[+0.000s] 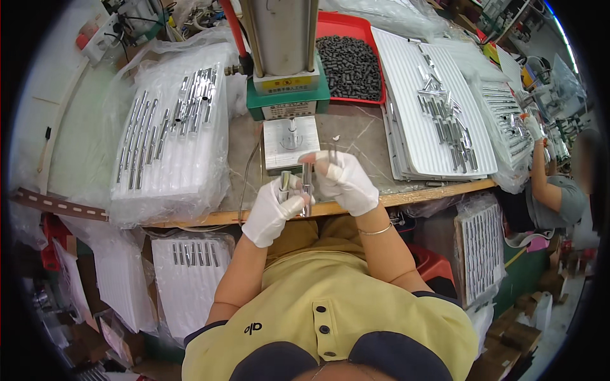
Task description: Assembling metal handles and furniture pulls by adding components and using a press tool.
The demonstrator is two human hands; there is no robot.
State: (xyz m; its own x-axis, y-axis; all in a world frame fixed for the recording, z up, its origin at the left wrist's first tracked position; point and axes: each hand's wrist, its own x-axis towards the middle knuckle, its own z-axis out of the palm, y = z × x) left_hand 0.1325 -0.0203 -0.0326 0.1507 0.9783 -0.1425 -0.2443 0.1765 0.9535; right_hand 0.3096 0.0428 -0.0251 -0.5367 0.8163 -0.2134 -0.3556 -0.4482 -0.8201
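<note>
Both hands wear white gloves with some fingertips bare, and they meet in front of the press. My left hand [264,214] is closed around a short shiny metal tube [284,182] and the lower part of a second chrome tube [307,187]. At that second tube's upper end, my right hand [351,185] pinches with thumb and finger. Something thin and dark sticks up by the right fingers, too small to name. Just beyond the hands lies a square metal block [274,135] with a short upright post [293,129], under the green-based press [289,105].
A red tray [383,76] of black plastic sleeves [346,66] stands behind. White ribbed trays with chrome tubes lie left [168,168] and right [406,136]. The wooden table edge [406,198] runs before me. A co-worker's gloved hand [532,127] is at far right.
</note>
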